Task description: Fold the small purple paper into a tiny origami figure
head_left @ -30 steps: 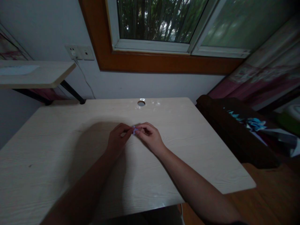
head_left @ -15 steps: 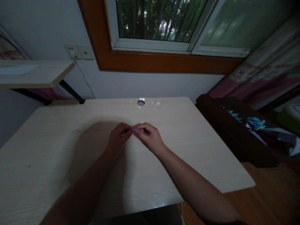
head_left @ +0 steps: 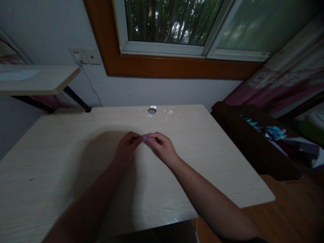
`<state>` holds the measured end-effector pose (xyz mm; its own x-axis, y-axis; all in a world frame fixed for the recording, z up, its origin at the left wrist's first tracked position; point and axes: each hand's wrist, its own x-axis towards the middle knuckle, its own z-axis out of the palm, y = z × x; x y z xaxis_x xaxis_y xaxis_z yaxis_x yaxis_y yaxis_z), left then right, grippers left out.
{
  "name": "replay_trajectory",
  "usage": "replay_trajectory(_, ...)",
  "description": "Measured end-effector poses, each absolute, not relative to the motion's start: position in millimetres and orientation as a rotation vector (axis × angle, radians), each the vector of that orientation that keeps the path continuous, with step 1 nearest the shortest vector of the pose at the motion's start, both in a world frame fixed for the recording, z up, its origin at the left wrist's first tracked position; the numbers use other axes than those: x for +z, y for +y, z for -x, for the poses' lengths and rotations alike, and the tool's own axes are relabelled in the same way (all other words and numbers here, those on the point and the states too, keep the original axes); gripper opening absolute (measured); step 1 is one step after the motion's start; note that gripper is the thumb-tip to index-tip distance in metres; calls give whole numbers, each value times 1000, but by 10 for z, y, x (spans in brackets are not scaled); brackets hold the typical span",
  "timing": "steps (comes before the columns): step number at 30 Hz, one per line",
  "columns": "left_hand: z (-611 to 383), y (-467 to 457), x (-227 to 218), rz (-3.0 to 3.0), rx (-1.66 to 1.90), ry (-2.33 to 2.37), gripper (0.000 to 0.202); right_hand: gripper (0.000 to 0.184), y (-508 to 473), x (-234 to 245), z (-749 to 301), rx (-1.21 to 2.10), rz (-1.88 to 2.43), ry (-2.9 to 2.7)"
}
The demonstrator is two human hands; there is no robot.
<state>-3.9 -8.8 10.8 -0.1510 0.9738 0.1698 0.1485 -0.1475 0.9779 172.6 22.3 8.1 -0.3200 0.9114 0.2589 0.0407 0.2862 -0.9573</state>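
Between my fingertips is a small pale purple piece (head_left: 144,138), thin and perhaps of paper; its kind is too small to make out. My left hand (head_left: 127,147) pinches its left side between thumb and forefinger. From the other side my right hand (head_left: 162,145) pinches it in the same way, with the fingertips of both hands almost touching. Both hands are just over the middle of the pale wood-grain table (head_left: 207,175). Most of the piece is hidden by the fingers.
A round cable hole (head_left: 152,111) lies near the table's back edge. At the left a raised shelf (head_left: 63,76) stands on black legs. A cord (head_left: 91,84) hangs from the wall socket (head_left: 81,56). Right of the table, a dark wooden piece of furniture (head_left: 235,135) holds cloth and boxes.
The purple piece shows a little more of a flat face between the fingertips. My fingers have shifted slightly around it; the arms have stayed in place.
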Motion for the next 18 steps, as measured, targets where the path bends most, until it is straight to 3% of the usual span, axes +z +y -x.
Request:
replay_trajectory(10, 23, -79, 93, -1408, 1351, 1331, 22, 18, 229, 93, -1737, 1078, 890, -1684)
replay_trajectory(18, 36, -86, 95, -1377, 1317, 1431, 21, 22, 235, 47, -1704, 1204, 911, -1550)
